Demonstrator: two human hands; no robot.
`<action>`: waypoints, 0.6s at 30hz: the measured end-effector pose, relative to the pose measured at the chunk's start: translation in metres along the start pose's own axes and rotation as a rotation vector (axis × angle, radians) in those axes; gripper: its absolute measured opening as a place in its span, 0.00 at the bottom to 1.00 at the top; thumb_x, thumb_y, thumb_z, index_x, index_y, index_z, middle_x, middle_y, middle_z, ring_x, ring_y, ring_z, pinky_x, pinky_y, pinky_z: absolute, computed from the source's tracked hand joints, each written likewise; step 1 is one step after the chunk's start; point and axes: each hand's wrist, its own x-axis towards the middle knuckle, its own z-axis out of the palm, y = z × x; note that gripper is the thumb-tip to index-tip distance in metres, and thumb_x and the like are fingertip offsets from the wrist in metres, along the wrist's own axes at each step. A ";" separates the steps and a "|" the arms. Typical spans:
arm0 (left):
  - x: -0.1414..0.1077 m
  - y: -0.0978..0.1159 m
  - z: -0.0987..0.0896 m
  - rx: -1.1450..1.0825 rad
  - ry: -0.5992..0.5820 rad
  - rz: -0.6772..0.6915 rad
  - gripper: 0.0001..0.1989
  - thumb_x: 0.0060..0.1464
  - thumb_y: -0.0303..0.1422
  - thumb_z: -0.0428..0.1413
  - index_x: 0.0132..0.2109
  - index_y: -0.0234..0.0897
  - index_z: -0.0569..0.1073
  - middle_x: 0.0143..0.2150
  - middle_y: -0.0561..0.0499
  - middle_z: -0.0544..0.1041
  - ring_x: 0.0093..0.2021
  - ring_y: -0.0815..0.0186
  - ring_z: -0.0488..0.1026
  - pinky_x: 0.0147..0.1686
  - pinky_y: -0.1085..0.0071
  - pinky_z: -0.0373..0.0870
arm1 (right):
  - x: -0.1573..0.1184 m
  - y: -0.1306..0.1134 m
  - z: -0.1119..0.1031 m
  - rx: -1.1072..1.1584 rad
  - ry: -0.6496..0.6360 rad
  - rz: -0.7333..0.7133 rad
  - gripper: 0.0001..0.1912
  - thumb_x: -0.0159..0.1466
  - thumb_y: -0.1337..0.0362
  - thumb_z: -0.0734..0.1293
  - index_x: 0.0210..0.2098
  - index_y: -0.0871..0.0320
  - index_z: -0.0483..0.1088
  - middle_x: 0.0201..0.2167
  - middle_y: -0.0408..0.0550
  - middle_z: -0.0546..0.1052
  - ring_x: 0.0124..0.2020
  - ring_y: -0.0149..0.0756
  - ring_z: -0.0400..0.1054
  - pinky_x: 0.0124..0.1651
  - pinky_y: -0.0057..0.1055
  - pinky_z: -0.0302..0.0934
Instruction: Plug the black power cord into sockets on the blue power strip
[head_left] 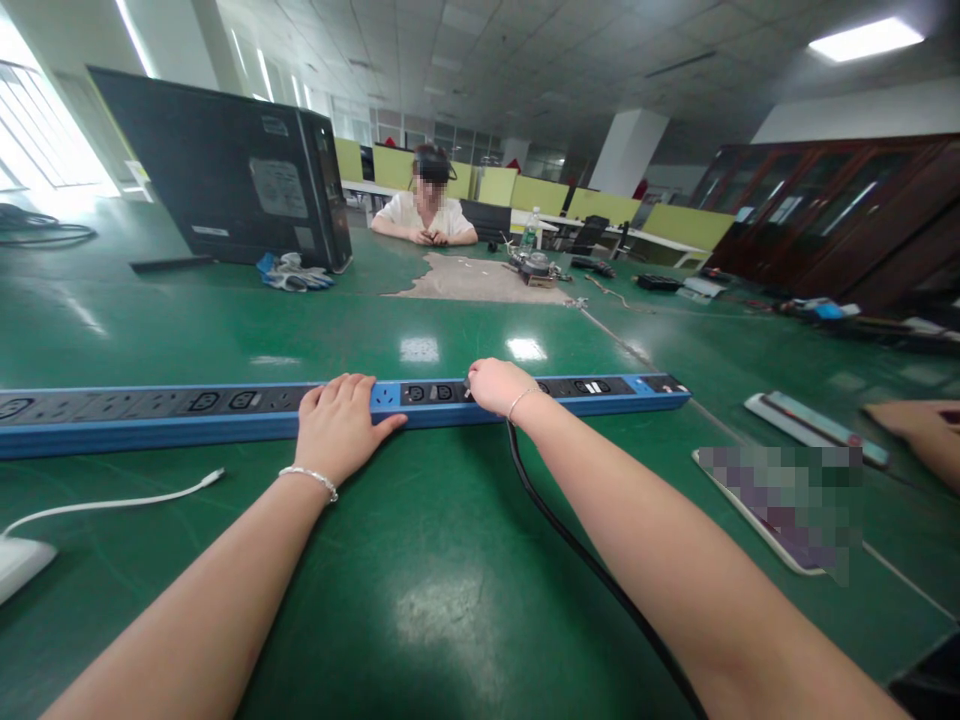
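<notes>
A long blue and black power strip [187, 425] lies across the green table, its row of sockets facing up. My left hand [336, 428] grips it near the middle, with fingers over the top and the thumb along the near side. Further right, my right hand [499, 388] is closed at the strip's sockets around the end of a black power cord [574, 545]. The fingers hide most of the plug, so I cannot tell how far it sits in a socket. From there the cord runs down beneath my right forearm.
A white cable [120, 503] lies at left. Two phones, one pale-edged phone [772, 510] and another phone [817, 428], lie at right near another person's hand [922, 435]. Behind stand a black computer tower [217, 180] and gloves [294, 272]. A person [426, 205] sits opposite.
</notes>
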 end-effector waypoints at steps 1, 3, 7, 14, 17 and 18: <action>0.000 0.000 0.000 0.000 0.002 -0.001 0.31 0.51 0.52 0.48 0.56 0.36 0.64 0.57 0.39 0.68 0.58 0.51 0.60 0.56 0.55 0.52 | 0.001 0.001 0.000 0.021 0.009 -0.009 0.18 0.63 0.63 0.54 0.43 0.58 0.73 0.40 0.53 0.77 0.41 0.39 0.72 0.41 0.29 0.64; 0.000 0.000 0.000 0.000 0.004 -0.002 0.31 0.51 0.52 0.48 0.56 0.36 0.64 0.57 0.39 0.68 0.59 0.51 0.60 0.55 0.55 0.52 | 0.004 0.003 0.001 0.053 0.029 -0.030 0.19 0.63 0.62 0.53 0.41 0.56 0.74 0.38 0.51 0.78 0.40 0.39 0.73 0.39 0.29 0.64; 0.000 -0.001 0.001 0.002 0.006 0.002 0.31 0.51 0.52 0.48 0.56 0.36 0.64 0.57 0.39 0.68 0.58 0.51 0.60 0.55 0.54 0.52 | 0.003 0.003 0.008 0.058 0.128 -0.031 0.19 0.63 0.62 0.53 0.42 0.53 0.73 0.39 0.50 0.78 0.41 0.40 0.72 0.41 0.32 0.63; 0.000 -0.001 0.001 0.000 -0.010 -0.007 0.32 0.51 0.52 0.48 0.56 0.35 0.63 0.57 0.39 0.67 0.59 0.51 0.59 0.56 0.54 0.51 | -0.017 -0.016 0.018 0.021 0.219 0.047 0.19 0.64 0.63 0.51 0.46 0.56 0.69 0.38 0.56 0.77 0.40 0.45 0.73 0.38 0.38 0.63; 0.000 -0.001 0.001 0.016 -0.003 -0.004 0.31 0.51 0.52 0.48 0.56 0.35 0.64 0.57 0.40 0.68 0.59 0.51 0.60 0.55 0.55 0.52 | -0.020 -0.022 0.018 0.007 0.195 0.053 0.19 0.64 0.64 0.50 0.47 0.60 0.67 0.39 0.59 0.76 0.40 0.46 0.72 0.39 0.38 0.63; 0.000 -0.001 0.001 0.020 0.001 -0.001 0.31 0.51 0.52 0.48 0.55 0.35 0.64 0.57 0.40 0.68 0.59 0.51 0.60 0.55 0.55 0.52 | -0.020 -0.023 0.018 0.012 0.185 0.055 0.19 0.64 0.64 0.50 0.46 0.60 0.67 0.39 0.60 0.76 0.41 0.46 0.72 0.40 0.38 0.63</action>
